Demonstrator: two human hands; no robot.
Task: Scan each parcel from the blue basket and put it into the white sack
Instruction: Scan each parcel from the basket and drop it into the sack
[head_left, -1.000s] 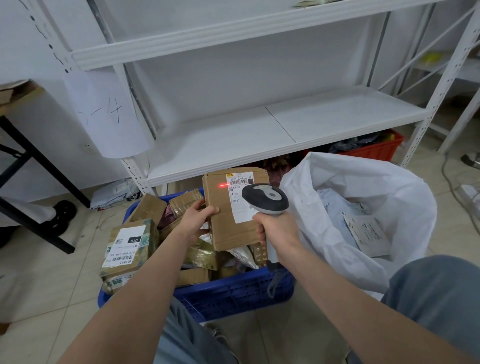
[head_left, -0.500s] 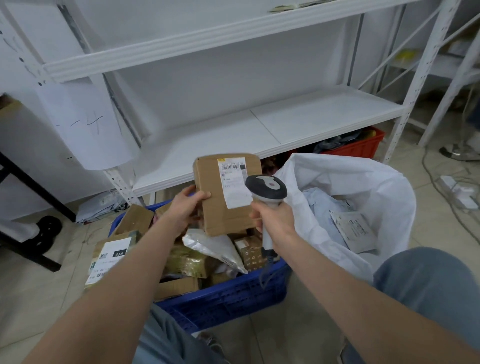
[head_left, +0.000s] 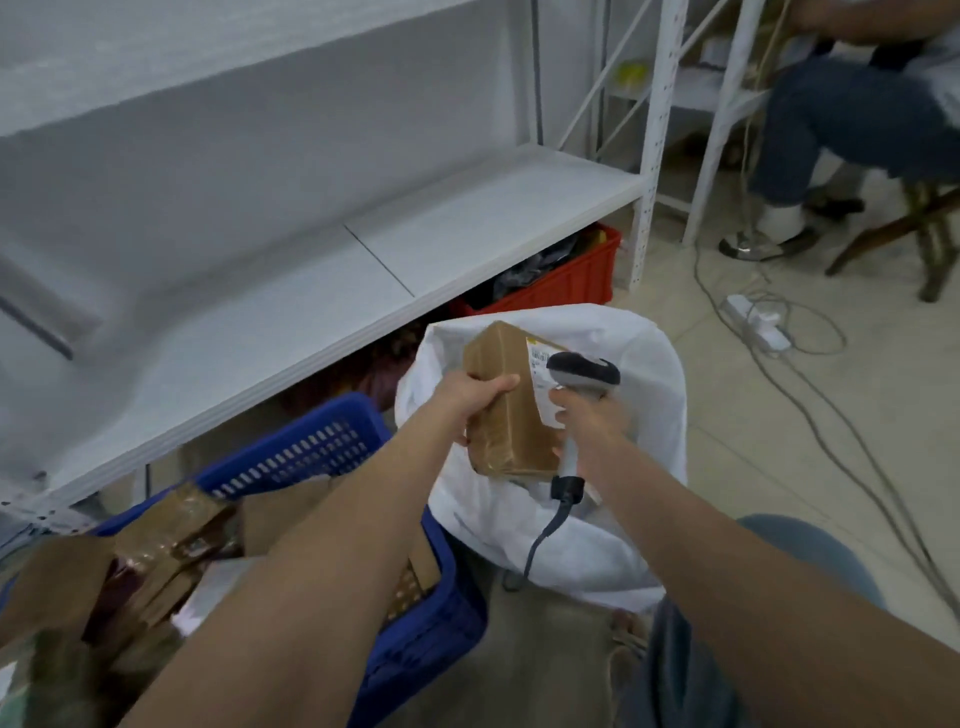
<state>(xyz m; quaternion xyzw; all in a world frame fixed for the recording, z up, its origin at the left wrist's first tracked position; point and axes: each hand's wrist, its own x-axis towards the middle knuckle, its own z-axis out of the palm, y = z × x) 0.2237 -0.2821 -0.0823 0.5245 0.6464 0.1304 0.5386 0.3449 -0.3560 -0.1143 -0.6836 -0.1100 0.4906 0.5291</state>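
Observation:
My left hand grips a brown cardboard parcel with a white label, held over the open mouth of the white sack. My right hand grips the grey handheld scanner just right of the parcel, its cable hanging down in front of the sack. The blue basket stands at the lower left of the sack, with several taped brown parcels in it, partly hidden by my left forearm.
A white metal shelf runs behind the basket and sack, with a red crate under it. Cables and a power strip lie on the tiled floor at right. Another person's legs and a wooden stool are at far right.
My left hand has carried the parcel rightwards from above the basket to above the sack's mouth. My right hand with the scanner moved along, and the view turned right.

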